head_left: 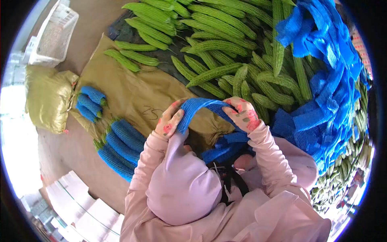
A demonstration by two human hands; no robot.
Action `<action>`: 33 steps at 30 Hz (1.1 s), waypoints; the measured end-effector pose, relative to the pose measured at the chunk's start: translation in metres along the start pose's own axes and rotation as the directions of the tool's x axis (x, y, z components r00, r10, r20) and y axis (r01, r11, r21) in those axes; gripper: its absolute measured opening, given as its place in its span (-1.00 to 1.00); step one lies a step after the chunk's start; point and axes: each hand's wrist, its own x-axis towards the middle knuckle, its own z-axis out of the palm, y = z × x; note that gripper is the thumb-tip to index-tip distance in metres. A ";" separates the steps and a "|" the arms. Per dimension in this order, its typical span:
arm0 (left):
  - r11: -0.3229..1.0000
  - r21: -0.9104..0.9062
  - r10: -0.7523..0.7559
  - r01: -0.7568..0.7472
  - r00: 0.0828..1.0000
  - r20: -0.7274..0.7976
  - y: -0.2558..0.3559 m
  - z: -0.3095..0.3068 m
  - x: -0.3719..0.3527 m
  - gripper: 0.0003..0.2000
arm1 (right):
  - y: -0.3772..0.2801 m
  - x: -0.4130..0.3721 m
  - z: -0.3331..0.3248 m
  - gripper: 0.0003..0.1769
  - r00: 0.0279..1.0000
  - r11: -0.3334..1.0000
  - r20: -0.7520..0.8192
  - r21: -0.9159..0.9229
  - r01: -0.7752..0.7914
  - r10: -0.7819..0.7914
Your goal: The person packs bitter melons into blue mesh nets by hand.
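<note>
My left hand (170, 120), in a floral glove, grips one end of a blue foam net sleeve (203, 104). The other end is in my right hand (244, 115), gloved the same way, and the sleeve arches between the two. Green bitter gourds (217, 46) lie in a large pile just beyond my hands. Left of my left arm, several gourds in blue net sleeves (125, 137) lie side by side with their green tips showing. Loose blue net sleeves (306, 121) are heaped to the right of my right hand.
A tan sack marked 25 (133, 90) lies flat under some gourds. More sleeved gourds (88, 104) sit on its left edge. Beyond are a stuffed gold sack (48, 97) and a white plastic crate (55, 34). White boxes (72, 193) stand at lower left.
</note>
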 end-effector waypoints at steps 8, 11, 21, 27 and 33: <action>0.913 -0.404 -0.061 0.052 0.998 -0.009 0.031 -0.033 -0.002 -0.27 | 0.011 0.022 0.018 -0.71 0.965 0.953 0.125 0.172 -0.250 0.230; 0.931 -0.365 -0.002 -0.011 0.999 -0.035 0.029 -0.041 -0.012 -0.34 | 0.018 0.029 0.029 -0.70 0.935 0.905 0.225 0.266 -0.331 0.276; 0.995 0.001 -0.087 0.103 0.849 -0.522 -0.014 -0.025 0.000 -0.85 | -0.014 0.050 0.067 -0.62 0.911 0.851 -0.216 -0.478 0.215 -0.351; 0.956 -0.276 -0.181 0.100 0.941 -0.287 0.005 0.000 -0.005 -0.74 | -0.048 0.038 0.135 -0.20 0.981 0.972 -0.005 0.129 0.195 -0.196; 0.949 -0.253 -0.262 0.189 0.918 -0.297 0.000 -0.010 -0.009 -0.77 | -0.054 0.035 0.136 -0.26 0.979 0.933 0.091 0.329 0.146 -0.185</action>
